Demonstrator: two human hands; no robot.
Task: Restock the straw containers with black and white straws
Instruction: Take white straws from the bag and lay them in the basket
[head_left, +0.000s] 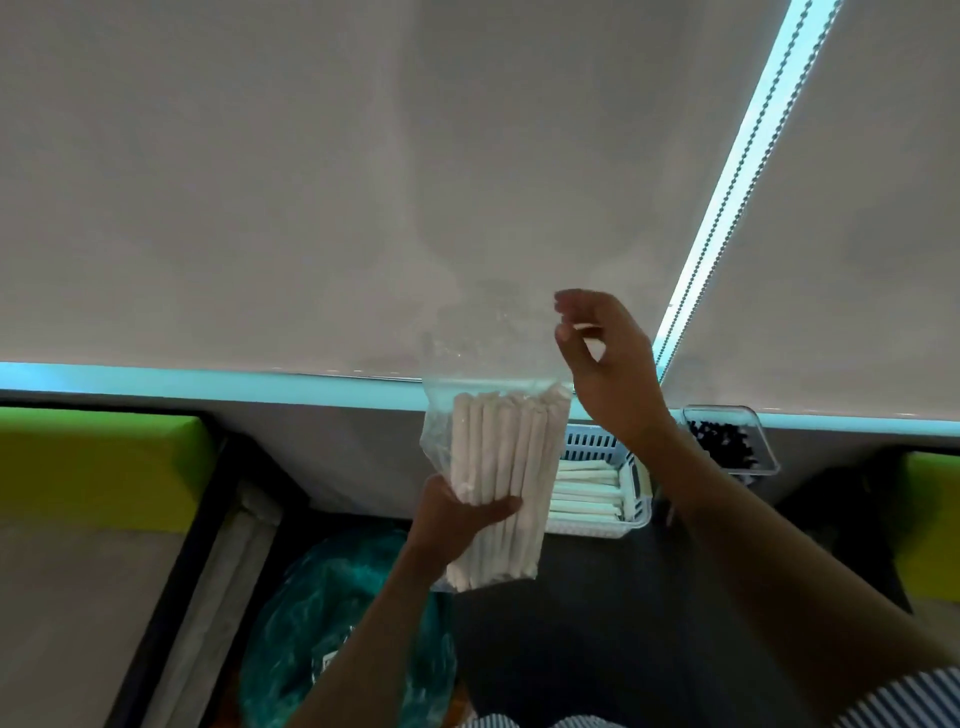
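My left hand (457, 512) grips a clear plastic bag of white straws (501, 467) around its middle and holds it upright above the dark table. My right hand (605, 358) is raised beside the bag's open top and pinches the end of a white straw between thumb and fingers. Behind the bag stands a white slatted basket (613, 488) with white straws lying flat in it. To its right, a clear container (730, 441) holds black straws with their ends showing.
A grey roller blind with a bead chain (737, 208) fills the upper view. A teal-tinted plastic bag (332, 613) lies on the dark table (597, 623) at lower left. Green cushions (93, 467) sit at both sides.
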